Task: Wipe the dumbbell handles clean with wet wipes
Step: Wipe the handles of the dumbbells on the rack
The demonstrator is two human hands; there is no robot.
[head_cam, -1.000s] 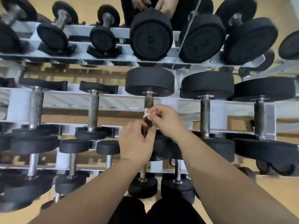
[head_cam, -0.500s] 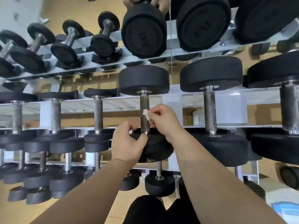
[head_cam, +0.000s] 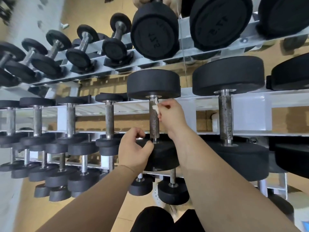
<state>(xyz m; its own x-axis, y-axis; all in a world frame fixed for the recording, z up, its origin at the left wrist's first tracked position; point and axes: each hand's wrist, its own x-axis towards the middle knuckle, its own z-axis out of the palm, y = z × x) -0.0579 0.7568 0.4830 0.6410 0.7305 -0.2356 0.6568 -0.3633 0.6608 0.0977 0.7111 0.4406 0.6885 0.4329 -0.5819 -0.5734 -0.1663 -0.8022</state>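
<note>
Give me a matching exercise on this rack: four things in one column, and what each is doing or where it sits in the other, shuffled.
Things
1. wet wipe
2. right hand
3. left hand
4. handle next on the right

States
A. holds the near weight head
B. bare, no hand on it
C. pressed against the far end of the centre handle
D. pinches the wipe

Pairs: 1-C, 2-D, 3-A, 4-B
</note>
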